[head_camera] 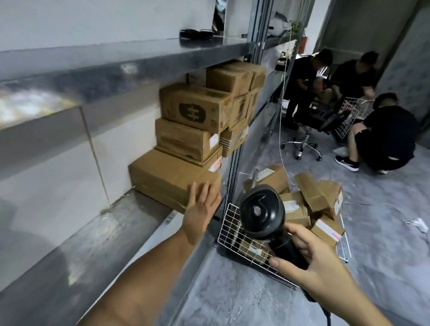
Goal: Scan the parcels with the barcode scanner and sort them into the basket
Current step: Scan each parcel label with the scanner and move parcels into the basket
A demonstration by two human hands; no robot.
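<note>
Left hand point(202, 206) laid with nearly straight fingers point(195, 194) against the near end of the lowest cardboard parcel point(164, 180), which lies on the metal shelf point(107, 234) beneath a stack of further parcels point(194, 112). Right hand point(310, 258) with its fingers wrapped round the handle of the black barcode scanner point(261, 211), held above the white wire basket point(228, 227). The basket stands on the grey floor point(227, 308) just beside the shelf upright and holds several scattered boxes point(313, 199).
</note>
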